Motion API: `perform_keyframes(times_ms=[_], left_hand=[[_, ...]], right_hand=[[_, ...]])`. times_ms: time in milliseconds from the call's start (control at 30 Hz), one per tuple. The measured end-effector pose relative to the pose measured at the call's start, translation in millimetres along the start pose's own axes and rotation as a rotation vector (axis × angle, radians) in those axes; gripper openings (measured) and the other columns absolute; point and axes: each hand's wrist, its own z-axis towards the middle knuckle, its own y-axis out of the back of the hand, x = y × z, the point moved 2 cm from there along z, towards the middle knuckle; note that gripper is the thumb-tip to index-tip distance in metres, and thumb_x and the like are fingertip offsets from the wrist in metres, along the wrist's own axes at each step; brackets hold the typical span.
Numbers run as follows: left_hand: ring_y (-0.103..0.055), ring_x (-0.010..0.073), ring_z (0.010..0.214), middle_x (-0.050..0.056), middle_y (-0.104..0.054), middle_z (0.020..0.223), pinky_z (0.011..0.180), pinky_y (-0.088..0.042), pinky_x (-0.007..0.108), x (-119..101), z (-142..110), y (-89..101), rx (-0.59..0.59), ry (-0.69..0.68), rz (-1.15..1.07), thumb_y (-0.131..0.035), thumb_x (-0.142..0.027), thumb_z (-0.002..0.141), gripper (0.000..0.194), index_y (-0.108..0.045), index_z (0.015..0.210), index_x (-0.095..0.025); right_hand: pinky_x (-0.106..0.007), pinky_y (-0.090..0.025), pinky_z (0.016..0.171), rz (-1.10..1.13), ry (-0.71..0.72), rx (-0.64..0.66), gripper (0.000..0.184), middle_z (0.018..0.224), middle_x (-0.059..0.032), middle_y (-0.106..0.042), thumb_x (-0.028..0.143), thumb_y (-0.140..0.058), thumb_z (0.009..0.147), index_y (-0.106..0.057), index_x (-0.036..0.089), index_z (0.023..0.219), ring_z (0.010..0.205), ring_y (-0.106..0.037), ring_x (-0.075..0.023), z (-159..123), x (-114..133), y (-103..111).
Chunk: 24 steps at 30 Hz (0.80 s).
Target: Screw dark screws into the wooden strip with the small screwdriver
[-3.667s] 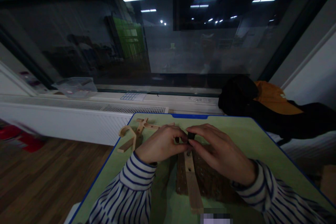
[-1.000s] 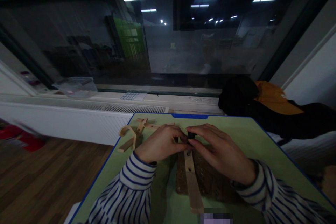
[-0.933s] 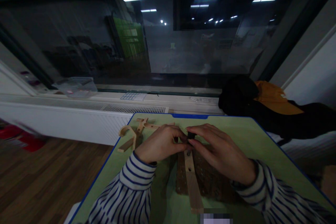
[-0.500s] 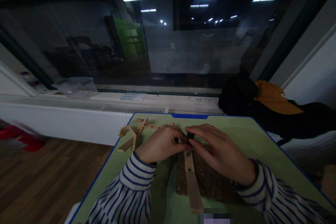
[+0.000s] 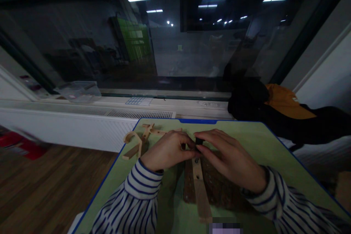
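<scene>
Between the thumb and fingers of my right hand [image 5: 233, 157] is a small black cylindrical piece [image 5: 199, 141], its lower end hidden by the fingers. Just left of it, my left hand [image 5: 170, 148] is closed in a pinch; whatever its fingertips hold cannot be made out. Both sets of fingertips meet over the far end of a wooden strip [image 5: 202, 193] with dark holes or screws. The strip lies across a dark brown block or board [image 5: 227, 195] and reaches past its near edge.
A green table with a blue rim [image 5: 263, 131] stands against the radiator [image 5: 82, 128]. Curved and straight wooden pieces [image 5: 137, 146] lie to the left of my left hand. A clear plastic box [image 5: 82, 91] is on the sill; dark clothing and an orange cap [image 5: 287, 102] lie at the right.
</scene>
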Motion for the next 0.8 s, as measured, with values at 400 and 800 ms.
perform_keyframes(times_ms=[400,800], left_hand=[[-0.062,0.0173,0.083,0.004,-0.070,0.082,0.081,-0.046,0.030,-2.7,-0.2,1.1,0.013,0.017,-0.014,-0.061,-0.030,0.080,0.016,-0.070,0.085,-0.017],[-0.061,0.0180,0.085,0.004,-0.070,0.084,0.081,-0.045,0.030,-1.5,0.0,0.9,0.015,0.013,0.007,-0.060,-0.034,0.081,0.019,-0.069,0.086,-0.017]], right_hand=[[-0.039,-0.048,0.086,0.014,-0.010,0.006,0.030,0.108,-0.0069,-0.063,0.019,-0.047,0.088,-0.047,0.022,0.118,0.101,-0.057,-0.0194,-0.8,1.1,0.8],[-0.037,-0.047,0.088,-0.011,-0.002,0.000,0.029,0.108,-0.0050,-0.063,0.018,-0.049,0.088,-0.047,0.021,0.117,0.101,-0.056,-0.0172,-1.3,0.1,-0.4]])
